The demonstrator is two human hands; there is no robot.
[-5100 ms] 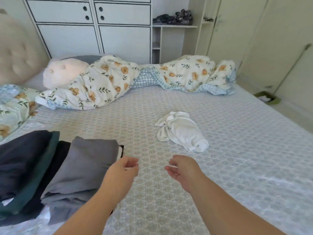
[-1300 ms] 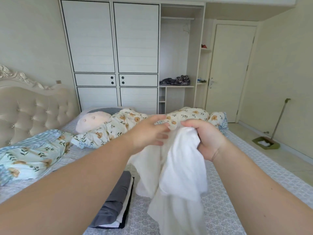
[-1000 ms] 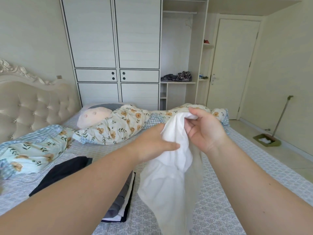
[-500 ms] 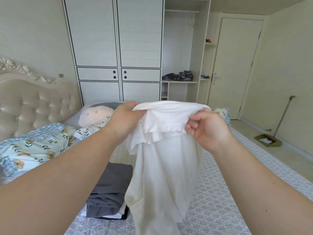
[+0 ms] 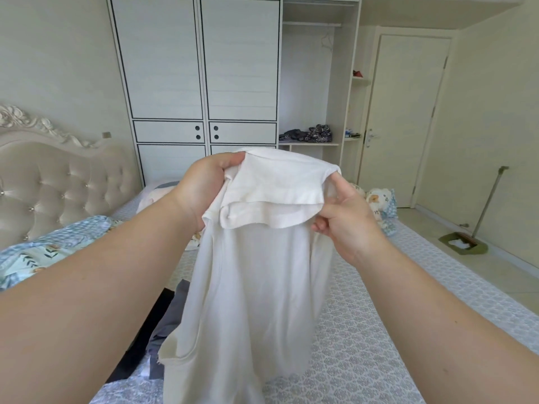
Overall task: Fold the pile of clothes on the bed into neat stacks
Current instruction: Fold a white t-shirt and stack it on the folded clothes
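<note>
Two bare forearms reach out from the bottom corners, and both hands are up at chest height with a white garment [image 5: 256,287] strung between them. Her or his left hand [image 5: 204,191] has its fingers curled tight around one upper corner of the cloth, thumb on top. On the other side the right hand [image 5: 344,223] pinches the opposite edge between thumb and fingertips, with the remaining fingers bent in behind the fabric. A folded-over band at the top sags between the two grips, and the rest of the white garment hangs straight down in the air, its lower hem dropping out of view at the bottom.

Below and just left of the hanging cloth, a folded stack [image 5: 163,325] of grey and black clothes lies on the bed [image 5: 364,330], partly hidden behind the garment and the left forearm. Patterned grey-white sheeting covers the mattress. Farther up on the left is a floral duvet [image 5: 43,249] bunched near the tufted headboard [image 5: 58,185], and more of that bedding shows past the right hand at the far edge [image 5: 382,202].

Beyond the bed stands a white wardrobe [image 5: 198,68] with an open shelf holding dark clothes [image 5: 306,134]. A closed door [image 5: 408,112] is at the right, and a dustpan with a long handle [image 5: 466,243] rests on the floor by the wall.
</note>
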